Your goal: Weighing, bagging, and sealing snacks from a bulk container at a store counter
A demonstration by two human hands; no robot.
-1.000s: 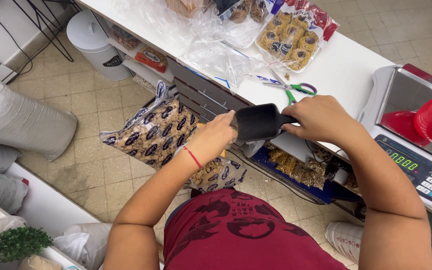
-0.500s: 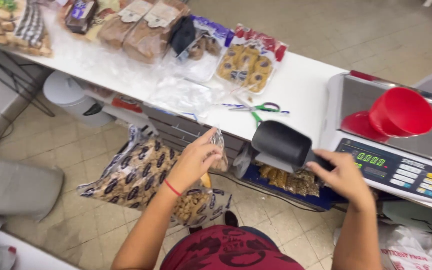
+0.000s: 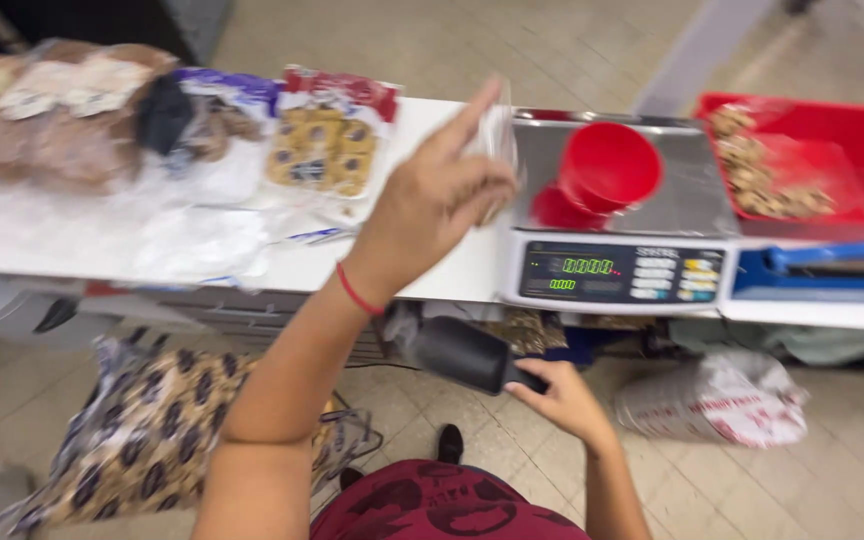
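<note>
Black plastic fills our right hand (image 3: 564,400): its fingers are closed round the handle of a scoop (image 3: 464,353) held low, below the counter edge, while our left hand (image 3: 432,205) pinches a clear bag (image 3: 497,135) up beside the red bowl (image 3: 607,165) on the scale (image 3: 620,270). We judge the bagging step is in hand, calling next for bag mouth and scoop to meet. White counter (image 3: 292,262) carries wrapped biscuits (image 3: 320,150); beige tiled floor (image 3: 832,470) below.

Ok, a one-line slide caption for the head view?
Left hand lifts a clear bag toward the scale; right hand holds a black scoop.
</note>
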